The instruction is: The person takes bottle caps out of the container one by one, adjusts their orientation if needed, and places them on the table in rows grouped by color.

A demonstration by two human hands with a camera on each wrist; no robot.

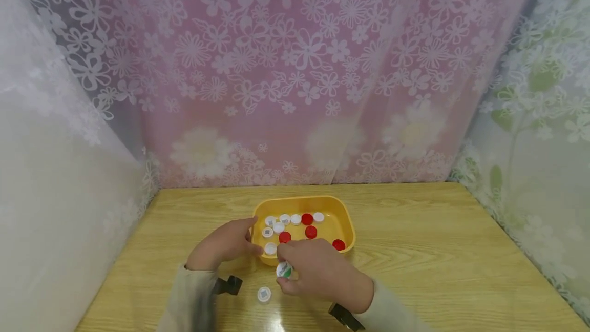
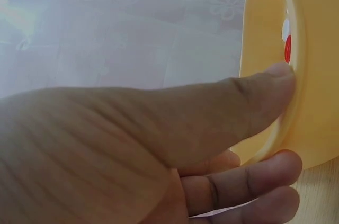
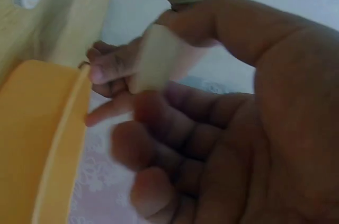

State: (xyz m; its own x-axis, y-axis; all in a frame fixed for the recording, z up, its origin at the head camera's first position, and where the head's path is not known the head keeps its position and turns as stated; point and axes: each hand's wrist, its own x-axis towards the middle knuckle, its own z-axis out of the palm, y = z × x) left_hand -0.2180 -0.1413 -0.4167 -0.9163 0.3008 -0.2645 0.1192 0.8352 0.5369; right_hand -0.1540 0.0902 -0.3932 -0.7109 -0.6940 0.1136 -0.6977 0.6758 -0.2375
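Observation:
A yellow plastic tray [image 1: 338, 211] stands on the wooden table, with several white caps [image 1: 296, 219] and red caps [image 1: 311, 232] in it. At its left end my left hand [image 1: 226, 245] holds the tray; in the left wrist view the thumb [image 2: 249, 102] lies against the rim and the other fingers are bent below it. In front of the tray my right hand [image 1: 320, 270] pinches a white bottle cap [image 1: 283, 270] with green on its printed top between thumb and forefinger. The right wrist view shows this cap [image 3: 156, 57] edge-on and blurred.
One white cap [image 1: 264, 294] with a grey square mark lies on the table [image 1: 415, 250] in front of the tray, between the two wrists. Flowered pink curtain [image 1: 295, 76] hangs behind the table, with pale cloth on both sides.

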